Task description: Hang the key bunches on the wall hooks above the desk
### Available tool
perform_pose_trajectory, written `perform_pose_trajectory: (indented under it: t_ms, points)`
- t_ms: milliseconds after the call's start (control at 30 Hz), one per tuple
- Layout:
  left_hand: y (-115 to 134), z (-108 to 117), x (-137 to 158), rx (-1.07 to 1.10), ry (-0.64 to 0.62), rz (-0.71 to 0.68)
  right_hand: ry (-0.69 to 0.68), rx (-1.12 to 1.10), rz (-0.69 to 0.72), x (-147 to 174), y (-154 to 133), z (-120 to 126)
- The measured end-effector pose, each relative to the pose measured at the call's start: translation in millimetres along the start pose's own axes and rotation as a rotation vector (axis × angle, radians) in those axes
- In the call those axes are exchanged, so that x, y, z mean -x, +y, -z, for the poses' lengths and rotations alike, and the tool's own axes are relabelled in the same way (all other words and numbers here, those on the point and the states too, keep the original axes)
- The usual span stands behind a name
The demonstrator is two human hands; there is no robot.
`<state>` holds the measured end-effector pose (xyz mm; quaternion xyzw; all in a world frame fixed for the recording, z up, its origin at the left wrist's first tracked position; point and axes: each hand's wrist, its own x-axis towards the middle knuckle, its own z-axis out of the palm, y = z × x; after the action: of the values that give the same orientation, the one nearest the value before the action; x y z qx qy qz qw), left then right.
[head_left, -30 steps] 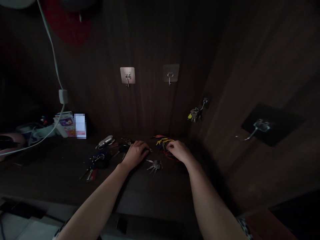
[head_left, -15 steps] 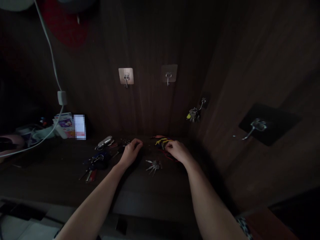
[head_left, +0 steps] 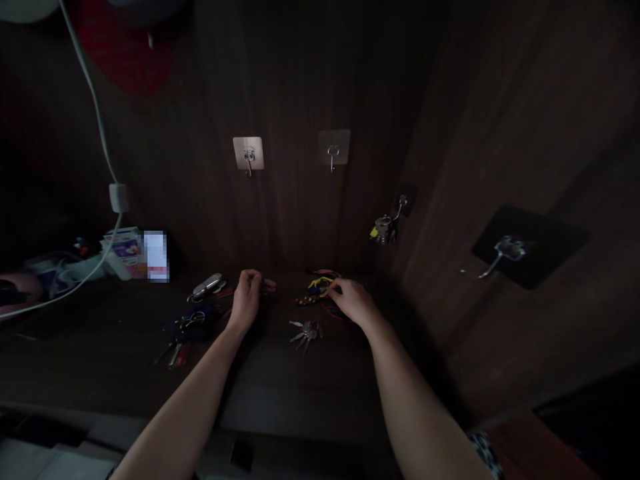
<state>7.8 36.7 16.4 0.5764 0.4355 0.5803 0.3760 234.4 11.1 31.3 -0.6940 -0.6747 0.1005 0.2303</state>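
Note:
My right hand [head_left: 354, 300] is closed in a pinch at the edge of a yellow cord [head_left: 324, 283], part of a tangle with dark and red strands. A dark, orange-dotted piece [head_left: 307, 301] lies just left of that cord. My left hand [head_left: 245, 297] is closed low over the shelf, and its fingers hide whatever is in them. A small pinkish item [head_left: 269, 286] shows beside its fingertips. Between the hands, nearer to me, lies a bunch of silver keys [head_left: 306, 331]. Left of my left hand are a silver pocketknife-like item [head_left: 207, 287] and a larger key bunch [head_left: 193, 325].
Two adhesive hooks [head_left: 249, 155] [head_left: 333, 151] are on the back wall. A hook in the corner holds a small key bunch [head_left: 383, 229]. Another hook [head_left: 509, 248] juts from the right wall. A white cable [head_left: 95, 100] hangs at left by small boxes [head_left: 125, 250].
My left hand has shifted left, its fingers curling in. The dark, dotted piece beside the yellow cord now shows. My right hand stays at the cord, and the view has turned slightly.

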Motion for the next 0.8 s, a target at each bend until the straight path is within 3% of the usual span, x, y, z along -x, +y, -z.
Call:
perform_pose_trajectory:
  t_ms: [233, 567, 700, 800]
  points:
    - [-1.4, 9.9, -5.6, -0.162, 0.14, 0.014, -0.015, 0.022, 0.066, -3.7, 4.8, -9.4]
    - [1.6, 18.7, -6.0, -0.439, 0.168, -0.043, 0.072, 0.131, -0.063, -2.5, 11.3, -6.1]
    - [2.2, 17.6, -5.1, -0.479, 0.127, -0.054, 0.152, 0.045, 0.159, -6.0, 4.0, -14.5]
    - [4.4, 16.6, -4.2, -0.462, 0.126, -0.048, 0.089, 0.021, 0.331, -7.7, -6.2, -28.1]
